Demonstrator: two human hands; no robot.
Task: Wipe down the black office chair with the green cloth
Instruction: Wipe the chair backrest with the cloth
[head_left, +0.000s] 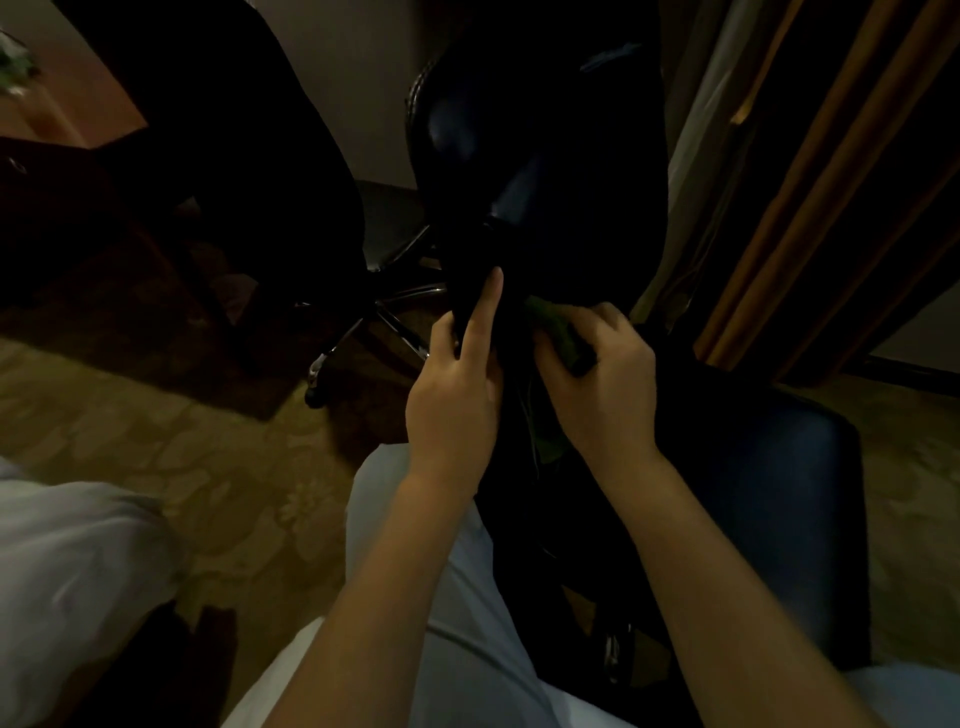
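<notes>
Our left hand (457, 384) grips a narrow part of the glossy black leather office chair (550, 156), forefinger stretched along it. Just beside it, our right hand (602, 379) clutches the crumpled green cloth (558, 332) against the chair. Below lies a dim, patterned yellow-beige carpet (156, 426) bearing a chrome wheeled base (363, 327). Brown-and-gold striped curtains (810, 182) hang at right.

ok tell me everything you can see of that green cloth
The green cloth, soft crumpled fabric, is mostly hidden. One bunched part shows above the right hand, whose curled fingers grip it and hold it against the black padded office chair. Another dim bit hangs below the palm. It is too dark to see texture.
</notes>
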